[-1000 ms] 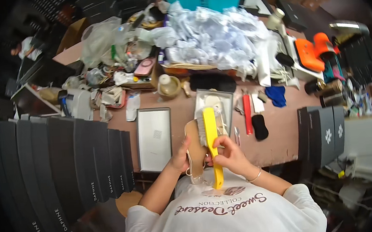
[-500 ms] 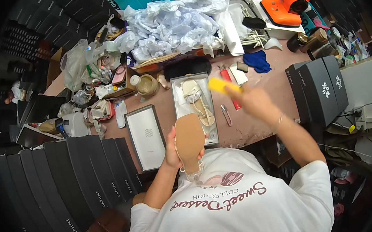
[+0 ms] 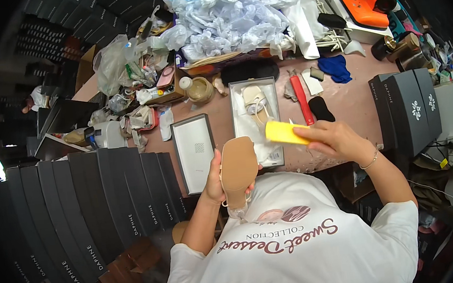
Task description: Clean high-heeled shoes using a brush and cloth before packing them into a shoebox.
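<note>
My left hand [image 3: 215,184] grips a sandal [image 3: 239,164] with its tan sole facing up and its clear heel toward my body. Fingers wrap both sides of it. Between the fingers and thumb of my right hand [image 3: 338,141] is a yellow block [image 3: 284,132], perhaps a sponge. It is held just right of the sandal's toe, apart from the sole. Beyond them, a second, cream-strapped sandal [image 3: 255,99] lies in a grey shoe box [image 3: 284,155], partly hidden by the block. The white-lined box lid [image 3: 195,155] lies to the left.
Crumpled white tissue [image 3: 232,22] is heaped at the back. A red tool [image 3: 301,100], a black pad [image 3: 321,109] and a blue cloth [image 3: 334,69] lie right of the box. Dark shoe boxes [image 3: 118,199] stand at the left, others [image 3: 409,109] at the right. A jar [image 3: 199,91] stands behind the lid.
My right hand has brought the yellow block down and nearer to the sandal, uncovering the black pad. My left hand still holds the sandal sole up. The whole view has shifted slightly.
</note>
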A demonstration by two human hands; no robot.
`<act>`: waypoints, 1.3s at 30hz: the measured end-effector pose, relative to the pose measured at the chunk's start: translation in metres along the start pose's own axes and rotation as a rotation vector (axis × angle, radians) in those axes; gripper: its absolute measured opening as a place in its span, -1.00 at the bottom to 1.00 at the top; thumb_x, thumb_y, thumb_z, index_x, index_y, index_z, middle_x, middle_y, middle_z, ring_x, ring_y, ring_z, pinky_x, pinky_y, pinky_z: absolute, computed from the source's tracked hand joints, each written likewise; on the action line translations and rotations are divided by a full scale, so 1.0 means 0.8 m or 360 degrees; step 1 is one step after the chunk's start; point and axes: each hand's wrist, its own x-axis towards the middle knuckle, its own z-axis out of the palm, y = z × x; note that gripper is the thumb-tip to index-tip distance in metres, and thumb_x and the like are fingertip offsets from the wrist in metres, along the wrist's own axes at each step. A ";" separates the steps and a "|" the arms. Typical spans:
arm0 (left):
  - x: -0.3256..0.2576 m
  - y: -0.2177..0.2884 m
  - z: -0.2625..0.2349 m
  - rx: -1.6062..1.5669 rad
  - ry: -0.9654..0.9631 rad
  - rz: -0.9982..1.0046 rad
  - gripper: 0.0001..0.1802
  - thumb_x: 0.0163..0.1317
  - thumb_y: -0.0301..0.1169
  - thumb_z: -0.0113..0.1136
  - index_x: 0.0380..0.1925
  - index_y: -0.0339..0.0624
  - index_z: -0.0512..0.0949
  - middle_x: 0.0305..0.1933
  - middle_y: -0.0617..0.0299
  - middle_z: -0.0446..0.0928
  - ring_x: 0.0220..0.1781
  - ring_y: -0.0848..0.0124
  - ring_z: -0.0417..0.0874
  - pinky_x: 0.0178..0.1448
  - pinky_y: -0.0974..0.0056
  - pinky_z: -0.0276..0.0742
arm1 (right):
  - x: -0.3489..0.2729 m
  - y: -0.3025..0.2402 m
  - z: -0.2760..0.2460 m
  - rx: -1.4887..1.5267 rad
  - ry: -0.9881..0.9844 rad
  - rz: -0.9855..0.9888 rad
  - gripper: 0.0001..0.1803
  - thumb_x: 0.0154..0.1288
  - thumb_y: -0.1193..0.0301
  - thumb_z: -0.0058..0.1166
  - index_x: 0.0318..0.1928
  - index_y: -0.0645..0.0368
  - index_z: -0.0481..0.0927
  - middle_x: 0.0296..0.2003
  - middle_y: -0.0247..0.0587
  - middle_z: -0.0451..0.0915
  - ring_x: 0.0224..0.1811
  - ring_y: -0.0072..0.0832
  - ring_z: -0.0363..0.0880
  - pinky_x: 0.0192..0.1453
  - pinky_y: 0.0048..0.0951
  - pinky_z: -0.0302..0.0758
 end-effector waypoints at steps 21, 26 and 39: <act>-0.017 -0.014 -0.005 -0.0188 -0.0013 0.0143 -0.13 0.28 0.33 -0.43 0.16 -0.24 0.34 -0.07 -0.11 0.54 -0.48 0.25 0.62 -0.46 0.28 0.58 | 0.054 -0.059 0.046 -0.0488 -0.0199 -0.0185 -0.48 0.29 0.32 -0.02 0.27 -0.28 0.37 -0.46 -0.26 0.46 -0.63 -0.47 0.50 -0.65 -0.42 0.43; -0.016 -0.011 -0.025 -0.0196 0.0218 0.0168 -0.10 0.27 0.34 -0.47 0.08 -0.30 0.41 -0.11 -0.13 0.55 -0.49 0.26 0.62 -0.48 0.28 0.58 | 0.058 -0.089 0.045 -0.0390 -0.0258 -0.0425 -0.45 0.28 0.30 0.00 0.30 -0.26 0.32 -0.41 -0.21 0.51 -0.60 -0.43 0.55 -0.61 -0.40 0.47; 0.041 0.013 -0.140 0.1824 0.1154 0.0795 -0.35 0.38 -0.07 0.01 0.29 -0.30 0.25 0.30 -0.12 0.30 0.27 0.11 0.41 0.34 0.23 0.27 | 0.097 0.028 0.203 -0.0309 -0.0246 0.0748 0.08 0.00 0.20 0.33 0.44 0.00 -0.09 -0.06 0.26 0.46 -0.16 0.03 0.60 -0.16 -0.07 0.54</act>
